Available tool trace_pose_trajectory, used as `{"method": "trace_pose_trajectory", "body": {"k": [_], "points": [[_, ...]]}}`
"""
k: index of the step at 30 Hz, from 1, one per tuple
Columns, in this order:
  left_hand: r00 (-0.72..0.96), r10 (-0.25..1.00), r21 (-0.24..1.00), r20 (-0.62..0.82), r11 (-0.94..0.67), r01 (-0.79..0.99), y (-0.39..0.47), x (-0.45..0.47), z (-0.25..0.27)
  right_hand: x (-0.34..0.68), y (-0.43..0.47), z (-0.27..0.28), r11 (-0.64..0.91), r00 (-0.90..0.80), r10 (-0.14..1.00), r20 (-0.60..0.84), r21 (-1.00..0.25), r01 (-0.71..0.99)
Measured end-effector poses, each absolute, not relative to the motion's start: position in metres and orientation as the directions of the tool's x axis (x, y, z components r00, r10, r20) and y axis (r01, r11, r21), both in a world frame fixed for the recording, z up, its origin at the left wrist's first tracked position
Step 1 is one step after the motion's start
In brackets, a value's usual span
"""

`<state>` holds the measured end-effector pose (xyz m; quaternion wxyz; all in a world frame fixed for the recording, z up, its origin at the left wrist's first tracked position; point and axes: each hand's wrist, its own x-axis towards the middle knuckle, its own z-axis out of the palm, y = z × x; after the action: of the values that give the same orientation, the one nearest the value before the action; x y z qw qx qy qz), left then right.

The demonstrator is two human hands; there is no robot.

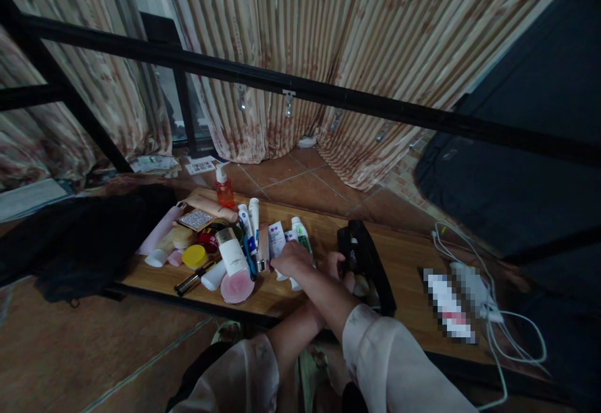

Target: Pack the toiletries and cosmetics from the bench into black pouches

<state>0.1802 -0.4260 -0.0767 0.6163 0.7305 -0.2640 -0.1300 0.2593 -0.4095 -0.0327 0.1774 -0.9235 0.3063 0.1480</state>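
Observation:
My forearms cross over the bench, the right one on top and reaching left. My right hand point(292, 259) is curled down among white tubes; its fingertips are partly hidden, and what they pinch cannot be made out. Beside it lie a white and green tube point(301, 233) and a white packet with purple marks point(277, 238). My left hand point(339, 269) grips the near-left side of an open black case point(375, 256), with a few small items inside. Left of my right hand are a pinkish tube with a shiny cap point(262, 250) and white and blue tubes point(253, 216).
Cosmetics crowd the left of the wooden bench point(404, 244): a white bottle point(231, 253), pink round container point(237, 286), yellow lid point(195, 256) and orange spray bottle point(224, 189). Black fabric point(103, 238) covers its left end. White cables point(493, 313) lie right. A black rail point(310, 87) crosses ahead.

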Motion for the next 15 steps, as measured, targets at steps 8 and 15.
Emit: {"method": "trace_pose_trajectory", "body": {"k": [8,15], "points": [[0.803,-0.577,0.962,0.147,-0.104,-0.251,-0.429,0.184,-0.087,0.262,-0.414,-0.029,-0.731,0.795,-0.508,-0.332,-0.322,-0.602],[0.755,-0.631,0.958,0.177,-0.066,-0.279,-0.418,0.184,-0.079,0.239,-0.436,-0.006,-0.713,0.881,-0.442,-0.167,-0.530,-0.459]]}}
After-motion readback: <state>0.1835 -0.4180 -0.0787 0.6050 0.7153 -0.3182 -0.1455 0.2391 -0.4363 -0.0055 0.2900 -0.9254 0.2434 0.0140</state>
